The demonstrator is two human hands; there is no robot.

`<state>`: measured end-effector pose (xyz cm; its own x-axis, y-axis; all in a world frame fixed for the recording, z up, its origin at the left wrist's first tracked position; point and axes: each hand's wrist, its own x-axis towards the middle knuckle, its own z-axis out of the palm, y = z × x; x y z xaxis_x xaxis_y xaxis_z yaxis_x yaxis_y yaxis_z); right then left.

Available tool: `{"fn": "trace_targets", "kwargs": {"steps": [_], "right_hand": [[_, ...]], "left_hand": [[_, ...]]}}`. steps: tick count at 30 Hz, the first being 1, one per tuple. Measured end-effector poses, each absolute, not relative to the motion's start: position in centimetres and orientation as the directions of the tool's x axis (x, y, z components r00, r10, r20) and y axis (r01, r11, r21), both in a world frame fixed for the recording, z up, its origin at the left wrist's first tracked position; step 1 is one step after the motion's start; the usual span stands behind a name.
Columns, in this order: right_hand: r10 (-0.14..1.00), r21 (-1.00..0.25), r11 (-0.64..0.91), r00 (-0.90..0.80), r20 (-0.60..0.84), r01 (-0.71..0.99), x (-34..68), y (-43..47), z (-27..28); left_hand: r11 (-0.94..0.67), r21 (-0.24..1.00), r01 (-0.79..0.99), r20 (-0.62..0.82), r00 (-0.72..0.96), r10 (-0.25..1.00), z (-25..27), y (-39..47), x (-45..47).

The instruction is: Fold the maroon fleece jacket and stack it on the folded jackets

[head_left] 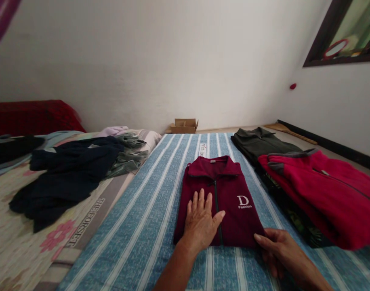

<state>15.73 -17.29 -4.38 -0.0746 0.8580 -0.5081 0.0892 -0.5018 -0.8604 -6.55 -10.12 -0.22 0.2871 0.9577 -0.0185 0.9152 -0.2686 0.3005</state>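
Observation:
A maroon zip-up jacket (233,222) lies folded into a rectangle, collar pointing away from me, with a white "D Fashion" print on its right side. My left hand (200,224) rests flat on its front, fingers spread, left of the dark zipper. At the near right corner, my right hand (277,246) pinches the jacket's edge between thumb and fingers. The jacket lies on a blue striped cloth (148,202).
To the right lie a folded red fleece jacket (330,190) and a dark green garment (263,141). Dark navy clothing (78,169) is heaped on the floral bedding (9,214) at left. A cardboard box (185,126) stands by the far wall.

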Motion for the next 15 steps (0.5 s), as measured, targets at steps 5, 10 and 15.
{"fn": "trace_targets", "kwargs": {"steps": [5, 10, 15], "right_hand": [[0.859, -0.858, -0.505, -0.046, -0.510, 0.092, 15.53, -17.27, -4.67], [0.862, -0.861, -0.501, -0.034, -0.505, 0.084, 15.24, -17.14, -4.70], [0.870, -0.870, -0.485, -0.048, -0.490, 0.083, 15.28, -16.65, -4.53]], "left_hand": [[-0.269, 0.281, 0.921, 0.015, 0.276, 0.961, -0.78, -9.82, -6.57], [-0.250, 0.282, 0.926, 0.039, 0.250, 0.968, -0.73, -9.72, -6.41], [-0.243, 0.387, 0.889, 0.105, 0.219, 0.970, -0.56, -9.53, -7.07]]}}
